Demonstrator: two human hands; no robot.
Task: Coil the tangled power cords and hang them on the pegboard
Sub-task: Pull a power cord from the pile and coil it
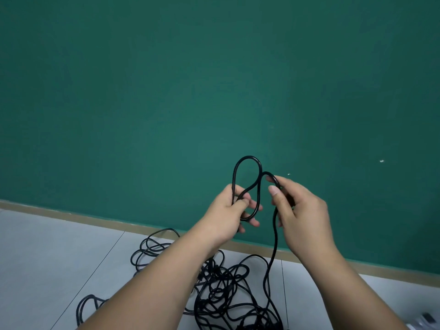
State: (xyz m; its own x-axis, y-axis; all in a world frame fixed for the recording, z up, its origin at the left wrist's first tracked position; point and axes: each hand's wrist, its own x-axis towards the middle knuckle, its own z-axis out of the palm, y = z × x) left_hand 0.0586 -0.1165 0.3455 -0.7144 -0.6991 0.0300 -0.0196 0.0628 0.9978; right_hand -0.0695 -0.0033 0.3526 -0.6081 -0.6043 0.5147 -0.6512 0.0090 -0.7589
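I hold one black power cord point(247, 160) up in front of a green wall. My left hand point(229, 210) grips a small loop of it, which stands up above the fingers. My right hand point(300, 210) pinches the same cord just right of the loop, thumb and fingers curled round it. From the right hand the cord hangs down to a tangled pile of black cords point(228, 294) on the floor below my forearms. No pegboard shows in this view.
The green wall point(166, 91) fills most of the view, with a tan baseboard point(71, 214) along its foot. Light grey floor tiles point(47, 258) lie below. A small dark and white object point(427, 319) sits at the bottom right corner.
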